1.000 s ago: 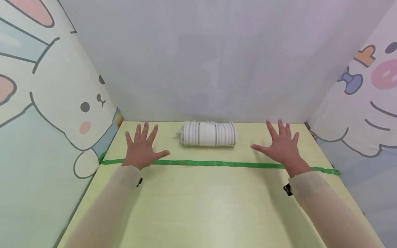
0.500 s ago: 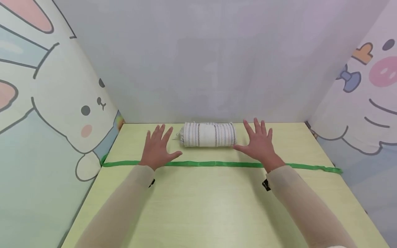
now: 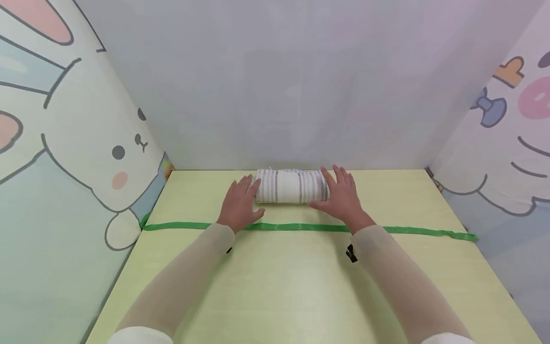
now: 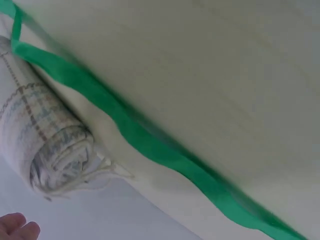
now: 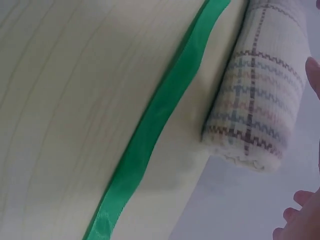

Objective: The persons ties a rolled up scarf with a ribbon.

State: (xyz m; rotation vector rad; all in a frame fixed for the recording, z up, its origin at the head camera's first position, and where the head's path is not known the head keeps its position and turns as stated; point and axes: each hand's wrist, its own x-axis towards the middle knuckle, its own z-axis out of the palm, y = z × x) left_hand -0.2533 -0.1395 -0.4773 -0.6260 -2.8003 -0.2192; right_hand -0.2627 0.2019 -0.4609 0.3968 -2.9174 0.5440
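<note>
1. Rolled towel (image 3: 291,186): white cloth with grey and coloured woven stripes, wound into a tight cylinder.
2. It lay on its side near the table's (image 3: 301,286) far edge, parallel to it, frayed threads at its left end.

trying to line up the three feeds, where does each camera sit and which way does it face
Head: worn on the head, facing forward and down at the table; shows both sleeved arms, left hand and right hand at the ends of the rolled towel.
Left wrist: low over the table, facing the towel's fringed end; fingertips show.
Right wrist: low, facing the towel's other end; fingertips show.
Shared: all see the towel and green ribbon.
</note>
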